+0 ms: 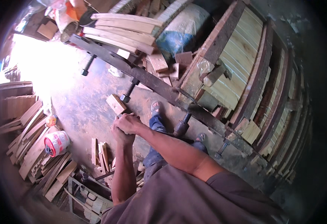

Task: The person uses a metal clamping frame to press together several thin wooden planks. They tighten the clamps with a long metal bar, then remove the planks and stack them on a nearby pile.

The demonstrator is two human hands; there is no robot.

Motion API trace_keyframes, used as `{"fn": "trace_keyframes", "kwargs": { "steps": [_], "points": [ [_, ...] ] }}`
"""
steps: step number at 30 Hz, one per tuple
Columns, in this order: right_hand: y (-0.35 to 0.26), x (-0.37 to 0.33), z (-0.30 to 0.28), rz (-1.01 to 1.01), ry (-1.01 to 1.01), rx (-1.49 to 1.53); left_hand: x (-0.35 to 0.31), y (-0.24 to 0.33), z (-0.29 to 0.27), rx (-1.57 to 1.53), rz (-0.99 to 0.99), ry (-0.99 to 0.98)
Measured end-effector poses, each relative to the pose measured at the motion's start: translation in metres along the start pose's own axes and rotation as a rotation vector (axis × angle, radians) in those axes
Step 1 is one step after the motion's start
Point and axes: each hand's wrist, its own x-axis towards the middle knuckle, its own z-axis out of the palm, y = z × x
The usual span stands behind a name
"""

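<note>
Left hand (122, 137) mostly covered by right hand (129, 123) — any handle below the wooden block (115, 104), just beyond the fingers, hidden. Floor (79, 89) left beyond fingers lost in glare; clamped boards (242, 56), far right, fade into dark.

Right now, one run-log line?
Left hand and right hand together, grip unclear | nearest: pale rectangular wooden block | beyond: long dark metal bar | picture left: round white-red bucket

Left of the steel clamp bar (154, 80), free room lies over the floor (79, 108). Threaded bolts (131, 89) jut from the bar's near side; wooden slats (125, 26) crowd its far side.
</note>
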Motion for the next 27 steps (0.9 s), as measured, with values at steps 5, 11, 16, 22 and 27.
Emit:
{"fn": "trace_keyframes", "kwargs": {
  "steps": [5, 11, 16, 22, 27],
  "points": [
    [-0.029, -0.052, -0.019, -0.016, 0.152, 0.006, -0.017, -0.009, 0.022, 0.020, 0.137, 0.070],
    [-0.007, -0.041, -0.004, -0.500, 0.062, -0.195, -0.036, -0.020, 0.037, 0.407, 0.372, 0.285],
    [-0.005, -0.131, -0.040, -0.707, 0.176, -0.141, -0.081, -0.053, 0.115, 0.253, 0.383, 0.208],
    [0.020, -0.182, -0.038, -0.912, 0.302, -0.158, -0.105, -0.080, 0.114, 0.329, 0.490, 0.049],
    [0.048, -0.207, -0.042, -0.855, 0.258, 0.127, -0.126, -0.111, 0.134, 0.369, 0.455, -0.078]
  ]
}}
